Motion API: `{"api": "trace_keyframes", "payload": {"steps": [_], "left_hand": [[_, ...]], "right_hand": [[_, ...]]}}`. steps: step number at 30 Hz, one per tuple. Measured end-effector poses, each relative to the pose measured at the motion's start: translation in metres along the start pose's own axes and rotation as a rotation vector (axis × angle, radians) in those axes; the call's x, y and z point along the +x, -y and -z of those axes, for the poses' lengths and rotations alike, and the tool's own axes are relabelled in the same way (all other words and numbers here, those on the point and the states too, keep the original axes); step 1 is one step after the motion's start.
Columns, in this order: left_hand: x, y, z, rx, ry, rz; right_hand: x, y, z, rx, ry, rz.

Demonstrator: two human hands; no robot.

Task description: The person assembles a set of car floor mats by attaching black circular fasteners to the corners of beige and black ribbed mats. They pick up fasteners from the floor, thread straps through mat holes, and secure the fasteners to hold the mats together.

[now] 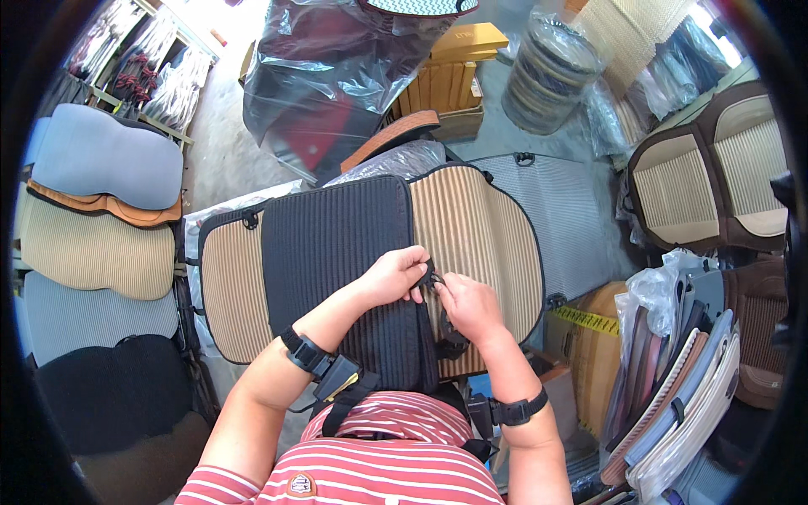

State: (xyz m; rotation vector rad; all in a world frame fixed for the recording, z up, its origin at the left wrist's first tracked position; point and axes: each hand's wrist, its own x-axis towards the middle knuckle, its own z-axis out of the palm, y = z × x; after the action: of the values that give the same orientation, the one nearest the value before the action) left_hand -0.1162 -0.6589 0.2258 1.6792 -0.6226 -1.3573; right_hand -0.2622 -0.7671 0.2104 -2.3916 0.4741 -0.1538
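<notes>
My left hand [394, 276] pinches a small black strap piece [430, 273], perhaps with a buckle, over the middle of a seat cover. Fingers closed, my right hand [471, 310] grips the same piece from its right side. Beneath them lies a black ribbed seat cover [341, 227], spread over tan ribbed covers that show as a striped tan panel [492, 227] on the right and a narrower tan panel [234, 290] on the left. Exactly how the strap piece joins the cover is hidden by my fingers.
A grey mesh cover [568, 219] lies under the pile at right. Stacked covers [97, 244] hang at left; upright folded covers [673, 404] stand at lower right. Further off are a plastic-wrapped stack [551, 76], brown boxes [446, 84] and clear plastic sheeting [328, 67].
</notes>
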Motion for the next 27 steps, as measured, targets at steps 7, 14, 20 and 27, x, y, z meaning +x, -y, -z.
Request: {"api": "trace_keyframes", "payload": {"steps": [7,14,20,27], "left_hand": [[-0.008,0.012,-0.016,0.655,-0.181,-0.366],[-0.008,0.013,-0.023,0.287,-0.281,-0.059],[-0.010,0.040,-0.044,0.601,-0.545,-0.288],[-0.004,0.030,-0.038,0.572,-0.500,-0.238]], "right_hand": [[0.007,0.008,0.000,0.081,-0.031,-0.010],[0.010,-0.004,-0.031,1.075,-0.262,-0.429],[0.007,0.001,-0.034,1.679,-0.227,-0.930],[-0.004,0.006,-0.036,2.109,-0.009,-0.717]]}}
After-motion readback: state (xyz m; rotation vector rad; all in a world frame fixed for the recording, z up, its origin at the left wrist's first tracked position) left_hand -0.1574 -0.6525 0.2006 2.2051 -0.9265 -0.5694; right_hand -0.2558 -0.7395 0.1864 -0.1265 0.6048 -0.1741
